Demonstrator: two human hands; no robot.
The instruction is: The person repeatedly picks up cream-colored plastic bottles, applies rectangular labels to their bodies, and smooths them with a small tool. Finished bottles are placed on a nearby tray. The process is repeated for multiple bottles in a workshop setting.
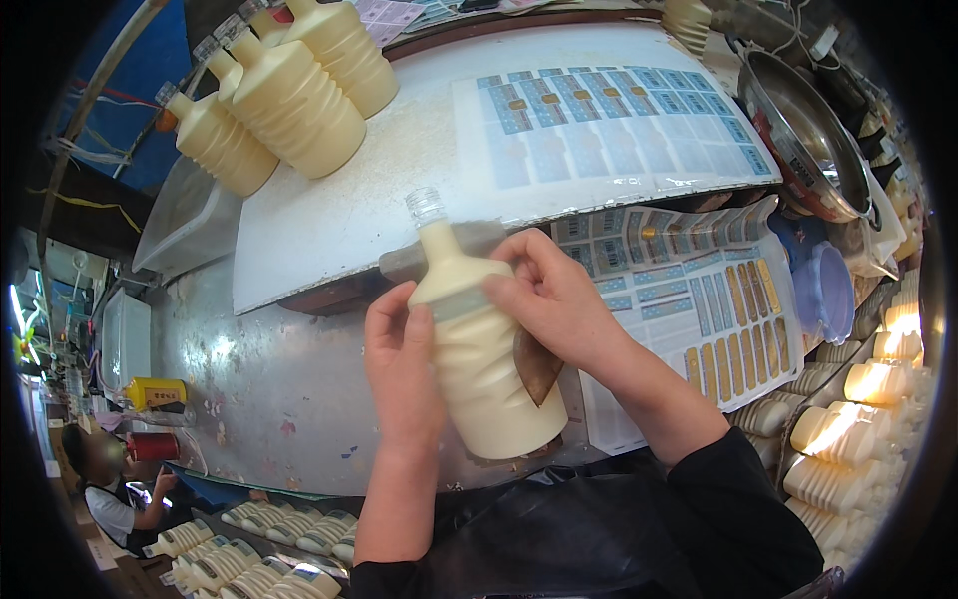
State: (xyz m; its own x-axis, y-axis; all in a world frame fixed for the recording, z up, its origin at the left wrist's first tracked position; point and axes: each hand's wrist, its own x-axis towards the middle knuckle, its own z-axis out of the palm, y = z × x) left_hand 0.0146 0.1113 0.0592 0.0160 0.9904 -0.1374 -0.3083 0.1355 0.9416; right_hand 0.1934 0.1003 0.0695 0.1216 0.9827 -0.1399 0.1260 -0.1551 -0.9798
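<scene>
A cream plastic bottle (pixel 499 399) with a ribbed body and clear threaded neck leans, neck away from me, between my two hands. Across its shoulder runs a pale, see-through label strip (pixel 454 305). My left hand (pixel 401 349) is closed at the strip's left end, thumb on the bottle. At the other end my right hand (pixel 549 295) is closed, thumb and finger pinched by the shoulder. A brown flat pointed piece (pixel 540 371) sticks out below my right hand; how it is held is hidden. Behind the bottle's neck lies a grey translucent strip (pixel 399 263).
Several cream bottles (pixel 299 115) stand on the white board (pixel 409 135) at far left. Label sheets (pixel 589 105) lie on it and below its edge (pixel 689 339). To the right are a metal pan (pixel 808 130), a purple bucket (pixel 826 290) and stacked bottles. Another person (pixel 115 494) is at lower left.
</scene>
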